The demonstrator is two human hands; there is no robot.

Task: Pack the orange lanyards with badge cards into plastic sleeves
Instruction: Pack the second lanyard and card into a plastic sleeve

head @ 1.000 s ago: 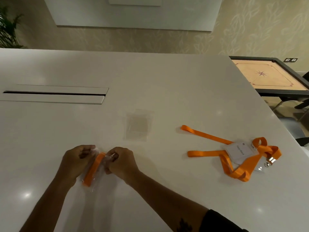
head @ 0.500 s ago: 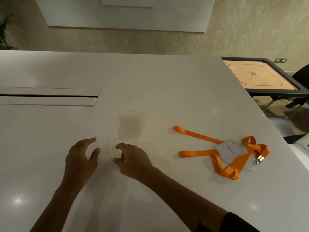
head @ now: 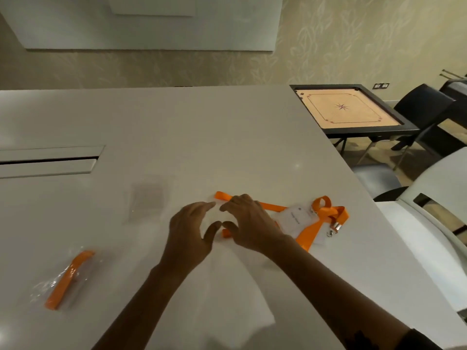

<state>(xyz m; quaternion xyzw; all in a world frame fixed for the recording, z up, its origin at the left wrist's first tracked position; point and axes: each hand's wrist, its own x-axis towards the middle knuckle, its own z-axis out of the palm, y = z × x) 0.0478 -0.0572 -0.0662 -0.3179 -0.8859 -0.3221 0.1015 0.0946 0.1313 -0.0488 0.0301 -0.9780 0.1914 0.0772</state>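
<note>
Orange on white, beige walls, one tan game board.

Table was plain glossy white, with a dark slot in its inset panel. Loose lanyard was bright orange with a silver metal clip; its badge card was white with small dark print, unreadable. Packed lanyard was the same orange inside a clear, glinting sleeve. Spare sleeve was clear, reading as a faint grey patch. Wall was beige with a pale leaf pattern; wall panel flat light grey. Carrom board was tan, black frame, thin dark border lines, dark star at centre. Chairs were black.
</note>
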